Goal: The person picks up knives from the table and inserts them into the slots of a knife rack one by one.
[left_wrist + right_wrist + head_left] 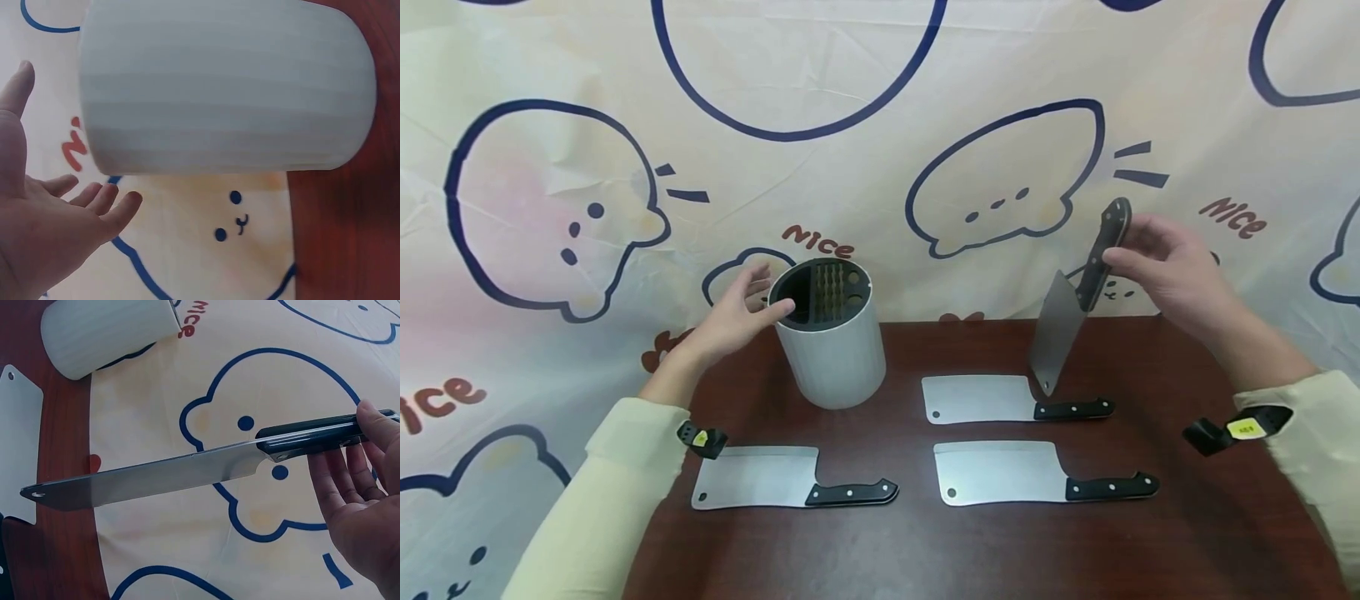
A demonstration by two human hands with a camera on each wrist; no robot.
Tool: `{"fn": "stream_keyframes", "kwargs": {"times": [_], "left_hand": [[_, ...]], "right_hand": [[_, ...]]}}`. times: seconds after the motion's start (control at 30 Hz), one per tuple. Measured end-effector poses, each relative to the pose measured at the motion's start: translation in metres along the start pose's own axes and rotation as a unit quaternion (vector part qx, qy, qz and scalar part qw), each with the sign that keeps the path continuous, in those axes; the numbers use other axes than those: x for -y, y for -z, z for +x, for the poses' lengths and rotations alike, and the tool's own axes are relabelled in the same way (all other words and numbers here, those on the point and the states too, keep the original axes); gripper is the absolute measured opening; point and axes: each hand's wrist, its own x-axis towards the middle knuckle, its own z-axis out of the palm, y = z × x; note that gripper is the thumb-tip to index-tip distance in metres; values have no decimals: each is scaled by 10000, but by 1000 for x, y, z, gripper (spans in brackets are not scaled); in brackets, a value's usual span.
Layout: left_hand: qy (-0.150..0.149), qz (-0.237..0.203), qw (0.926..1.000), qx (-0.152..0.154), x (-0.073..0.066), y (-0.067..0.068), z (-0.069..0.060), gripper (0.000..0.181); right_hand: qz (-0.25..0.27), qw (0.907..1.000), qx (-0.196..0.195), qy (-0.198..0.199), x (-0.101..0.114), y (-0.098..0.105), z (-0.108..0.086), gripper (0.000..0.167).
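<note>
A cleaver (1056, 333) is clamped by its handle (1108, 237) in the right grip (1172, 271); the left grip (736, 310) is spread wide beside the holder (837, 367).

Wears 2 long pale-cream cloth sleeves (591, 504), broad-cuffed; bears 2 compact black wrist units (1217, 435) with 1 rectangular yellow label (1247, 428) apiece.

a dark reddish-brown table (910, 558) with a slightly glossy top spreads across the near side. beyond its far edge hangs a pale cream cloth (857, 183), faintly creased, printed with rounded cartoon figures (512, 250) in thick navy outline, some with dotted faces. reddish-brown "nice" lettering (817, 242) shows at far centre and right, partly cut off at left, where a pink blush tints one figure.
</note>
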Motion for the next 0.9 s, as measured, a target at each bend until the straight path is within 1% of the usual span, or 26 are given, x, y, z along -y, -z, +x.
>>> {"fn": "stream_keyframes", "kwargs": {"times": [0.07,0.23,0.33,0.4,0.47,0.57,0.73,0.83,0.9], "left_hand": [[-57,50,10000,-6,-7,1,1,96],[-261,220,9994,-53,-26,1,2,94],[-506,259,9983,-133,-38,-1,3,92],[-754,284,9965,-215,-48,-4,5,89],[-1000,335,9940,-294,-58,-9,6,87],[-1296,335,9906,-284,-74,-19,8,84],[-1647,315,9858,-122,-98,-37,11,81],[-1895,217,9816,-7,-109,-49,18,78],[-1999,110,9797,50,-115,-58,22,77]], "right_hand": [[-23,10000,45,35,2,-2,1,30],[-190,9998,99,-52,9,-8,2,33],[-157,9997,150,-76,14,-13,2,34],[-93,9998,182,-56,17,-17,3,35],[-45,9998,200,-32,20,-21,3,36],[-86,9997,209,4,24,-25,4,38],[-125,9996,217,123,29,-33,8,40],[-165,9994,249,179,32,-38,10,41],[-223,9993,269,162,35,-42,11,42]]}}
